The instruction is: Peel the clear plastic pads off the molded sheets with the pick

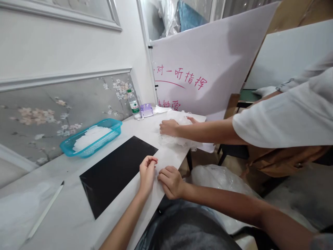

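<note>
At the near edge of the white table (114,211), my left hand (147,172) is closed, its fingers curled in against the thumb, and nothing shows between them. Just right of it, apart by a small gap, my right hand (170,181) is closed too, knuckles up and no object visible. A flat black rectangular sheet (117,173) lies on the tabletop, its right end close beside my left hand. Farther back, another person's hands (169,127) press into a heap of crumpled, translucent white material (179,139) at the table's far right corner.
A blue plastic basket (90,151) of white sheets stands along the wall. Behind are a water bottle (133,105) and a purple pack (146,110). A pale pen-like stick (47,210) lies left. Clear plastic bags (221,178) fill the floor at right; a handwritten white board (215,55) leans behind.
</note>
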Demonstrator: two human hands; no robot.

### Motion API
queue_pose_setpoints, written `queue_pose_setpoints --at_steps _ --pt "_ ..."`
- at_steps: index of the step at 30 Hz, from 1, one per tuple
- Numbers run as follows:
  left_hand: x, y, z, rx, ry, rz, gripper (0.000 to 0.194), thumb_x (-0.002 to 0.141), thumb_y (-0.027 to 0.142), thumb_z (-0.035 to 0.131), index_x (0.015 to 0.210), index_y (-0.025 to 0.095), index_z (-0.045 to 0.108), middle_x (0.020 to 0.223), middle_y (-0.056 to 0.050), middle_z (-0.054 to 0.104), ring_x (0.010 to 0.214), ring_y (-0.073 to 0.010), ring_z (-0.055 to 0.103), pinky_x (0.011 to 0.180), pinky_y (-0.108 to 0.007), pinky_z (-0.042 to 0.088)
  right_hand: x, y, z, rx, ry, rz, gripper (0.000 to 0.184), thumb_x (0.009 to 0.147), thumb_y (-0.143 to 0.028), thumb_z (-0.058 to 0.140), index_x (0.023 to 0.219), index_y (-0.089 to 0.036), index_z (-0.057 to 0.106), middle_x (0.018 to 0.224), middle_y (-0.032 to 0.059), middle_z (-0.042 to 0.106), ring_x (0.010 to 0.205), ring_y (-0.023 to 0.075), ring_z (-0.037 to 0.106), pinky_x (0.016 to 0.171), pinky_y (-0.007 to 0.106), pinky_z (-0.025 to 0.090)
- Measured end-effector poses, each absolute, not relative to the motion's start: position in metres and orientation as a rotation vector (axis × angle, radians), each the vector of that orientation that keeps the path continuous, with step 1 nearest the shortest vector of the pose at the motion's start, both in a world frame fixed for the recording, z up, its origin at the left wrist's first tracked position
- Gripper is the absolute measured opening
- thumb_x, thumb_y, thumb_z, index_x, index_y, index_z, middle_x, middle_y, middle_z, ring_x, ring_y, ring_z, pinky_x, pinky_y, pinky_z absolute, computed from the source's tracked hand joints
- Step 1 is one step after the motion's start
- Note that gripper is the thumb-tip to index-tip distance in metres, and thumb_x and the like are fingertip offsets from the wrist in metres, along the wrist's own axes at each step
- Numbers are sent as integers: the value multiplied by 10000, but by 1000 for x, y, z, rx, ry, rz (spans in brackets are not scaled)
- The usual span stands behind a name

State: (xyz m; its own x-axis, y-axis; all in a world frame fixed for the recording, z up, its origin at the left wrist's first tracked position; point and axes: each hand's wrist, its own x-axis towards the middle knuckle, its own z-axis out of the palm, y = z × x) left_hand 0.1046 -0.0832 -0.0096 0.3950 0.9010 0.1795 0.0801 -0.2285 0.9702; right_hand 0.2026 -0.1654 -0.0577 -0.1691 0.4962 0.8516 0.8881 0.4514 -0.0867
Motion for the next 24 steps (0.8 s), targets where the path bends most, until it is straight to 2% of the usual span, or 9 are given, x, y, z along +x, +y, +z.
queue_pose_setpoints --at_steps 7,24 --pt "106 -86 -5 1594 893 982 102 703 251 497 673 175 557 707 3 555 677 -131 498 629 -230 398 195 -158 -70 -1165 -1710 -646 179 753 -237 344 680 -187 500 659 50 489 615 179 376 588 337 295" --pt "108 -87 -5 1567 888 983 103 666 262 496 658 179 556 679 9 556 665 -132 502 624 -233 393 198 -159 -75 -1194 -1728 -654 180 768 -244 358 694 -183 511 695 57 509 647 183 395 615 338 312"
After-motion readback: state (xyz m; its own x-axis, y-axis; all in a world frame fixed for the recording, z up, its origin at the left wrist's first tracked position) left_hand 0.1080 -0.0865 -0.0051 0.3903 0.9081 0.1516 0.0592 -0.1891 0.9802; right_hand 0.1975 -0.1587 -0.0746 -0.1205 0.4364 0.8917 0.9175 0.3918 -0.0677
